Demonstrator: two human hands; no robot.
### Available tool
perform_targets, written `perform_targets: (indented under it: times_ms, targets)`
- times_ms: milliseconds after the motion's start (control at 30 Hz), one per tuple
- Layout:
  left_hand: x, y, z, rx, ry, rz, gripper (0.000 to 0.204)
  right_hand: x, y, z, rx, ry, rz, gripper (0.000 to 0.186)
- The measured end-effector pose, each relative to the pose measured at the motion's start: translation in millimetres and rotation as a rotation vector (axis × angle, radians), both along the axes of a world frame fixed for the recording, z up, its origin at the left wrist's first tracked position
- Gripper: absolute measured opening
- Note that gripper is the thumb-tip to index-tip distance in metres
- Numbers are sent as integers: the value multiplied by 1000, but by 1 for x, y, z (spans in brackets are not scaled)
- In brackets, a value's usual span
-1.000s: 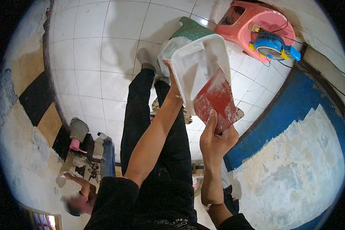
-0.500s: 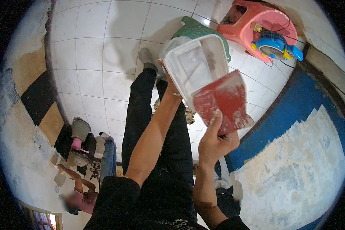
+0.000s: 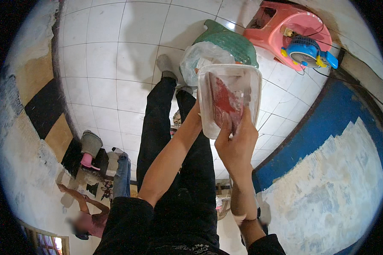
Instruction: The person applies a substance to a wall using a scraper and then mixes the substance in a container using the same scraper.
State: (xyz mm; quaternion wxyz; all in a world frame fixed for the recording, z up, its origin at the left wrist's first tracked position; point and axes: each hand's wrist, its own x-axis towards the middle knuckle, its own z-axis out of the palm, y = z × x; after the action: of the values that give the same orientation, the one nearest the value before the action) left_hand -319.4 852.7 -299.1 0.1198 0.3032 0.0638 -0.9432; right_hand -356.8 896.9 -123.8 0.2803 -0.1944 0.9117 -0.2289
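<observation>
Right hand (image 3: 237, 135) angled over white tub (image 3: 254, 91), clamped on red scraper (image 3: 222, 97); left hand (image 3: 196, 109) clasping tub's underside.

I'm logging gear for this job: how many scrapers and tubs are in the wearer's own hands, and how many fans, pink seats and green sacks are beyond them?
Scraper: 1
Tub: 1
Fan: 1
Pink seat: 1
Green sack: 1
Total: 5

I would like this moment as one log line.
left hand: holds white tub | right hand: grips red scraper inside tub | nearby: blue fan
</observation>
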Motion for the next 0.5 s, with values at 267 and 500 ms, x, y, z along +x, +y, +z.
perform_targets:
  times_ms: [267,500]
  targets:
    - [2,3,-1,13,7,-63,94,7,2,4,-70,58,-19,27]
    - [5,2,-5,6,4,-122,94,13,3,-9,-47,86,-100,26]
